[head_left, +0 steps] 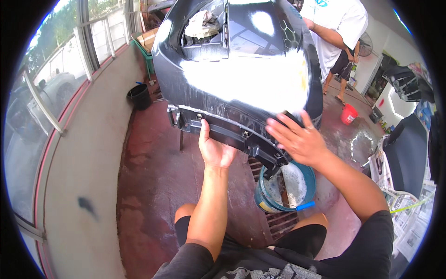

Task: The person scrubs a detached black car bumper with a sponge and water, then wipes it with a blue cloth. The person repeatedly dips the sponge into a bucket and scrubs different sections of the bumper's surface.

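Note:
A glossy black car bumper (209,88) stands raised in front of me, wet and streaked with whitish suds along its lower edge. My left hand (216,151) grips that lower edge, thumb up on the near side; its other fingers are hidden behind the part. Against the right side of the bumper lies my right hand (297,137), fingers stretched and slightly blurred. Under it a dark pad (292,117) shows between thumb and fingers; its exact kind is unclear. Below sits a teal bucket (261,197) of foamy water, with a blue handle grip (305,205) on its wire.
Crumpled plastic (202,24) sits in the bumper's opening. A black bucket (139,96) stands by the left wall (88,162). A floor grate (283,224) runs under the teal bucket. Behind are a person in a white shirt (341,28), a red bucket (349,114), and a dark panel (404,158) on newspaper.

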The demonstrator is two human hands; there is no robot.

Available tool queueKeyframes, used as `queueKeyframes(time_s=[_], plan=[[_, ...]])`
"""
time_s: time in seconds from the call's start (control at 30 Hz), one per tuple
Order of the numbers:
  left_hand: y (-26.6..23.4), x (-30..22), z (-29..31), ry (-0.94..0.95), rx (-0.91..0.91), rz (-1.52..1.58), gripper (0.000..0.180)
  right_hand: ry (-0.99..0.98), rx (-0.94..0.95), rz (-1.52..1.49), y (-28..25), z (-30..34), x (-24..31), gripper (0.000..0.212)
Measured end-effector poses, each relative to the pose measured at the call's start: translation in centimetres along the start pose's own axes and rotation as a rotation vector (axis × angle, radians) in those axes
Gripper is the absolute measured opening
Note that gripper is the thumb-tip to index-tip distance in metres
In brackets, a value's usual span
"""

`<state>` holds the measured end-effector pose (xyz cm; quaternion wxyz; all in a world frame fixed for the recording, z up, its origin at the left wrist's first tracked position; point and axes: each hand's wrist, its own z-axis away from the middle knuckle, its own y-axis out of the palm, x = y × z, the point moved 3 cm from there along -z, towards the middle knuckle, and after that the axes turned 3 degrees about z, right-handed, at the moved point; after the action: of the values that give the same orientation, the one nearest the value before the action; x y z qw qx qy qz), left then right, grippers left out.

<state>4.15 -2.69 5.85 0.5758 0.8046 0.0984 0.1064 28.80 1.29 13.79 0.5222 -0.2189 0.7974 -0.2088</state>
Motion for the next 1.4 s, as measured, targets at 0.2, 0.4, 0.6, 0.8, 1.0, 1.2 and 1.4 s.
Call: queueKeyframes(time_s=[0.2,0.4,0.6,0.8,1.0,1.2,1.4], plan=[[-1.5,1.3,-0.9,-0.021,0.028,0.064,0.049,0.088,-0.058,-0.086,-1.6,-9.4,1.8,0.061],[-2.4,0.0,-0.5,-0.033,-0.01,0.076,0.051,0.011,-0.019,0.039,0.2,0.1,-0.7,0.067],[-2.7,0.9,-1.1,-0.059,0.074,0.158,0.053,0.11,-0.085,-0.025,-1.9,-11.0,1.8,0.063],[-0.8,1.0,-0.3,-0.036,0.008,0.074,0.057,0.096,0.048,0.009,-0.9,0.9,-1.4,0.063],[-1.4,1.6,-0.5,-0.017,0.039,0.11,0.056,0.103,-0.104,0.008,-2.5,-14.1,2.1,0.057],[-1.0,0.5,-0.4,0.033,0.023,0.045,0.055,0.092,0.029,-0.024,-1.6,-5.1,0.7,0.064],[-1.8,1.6,-0.3,0.035,-0.05,0.085,0.053,0.103,-0.06,-0.071,-2.6,-16.1,3.1,0.061]])
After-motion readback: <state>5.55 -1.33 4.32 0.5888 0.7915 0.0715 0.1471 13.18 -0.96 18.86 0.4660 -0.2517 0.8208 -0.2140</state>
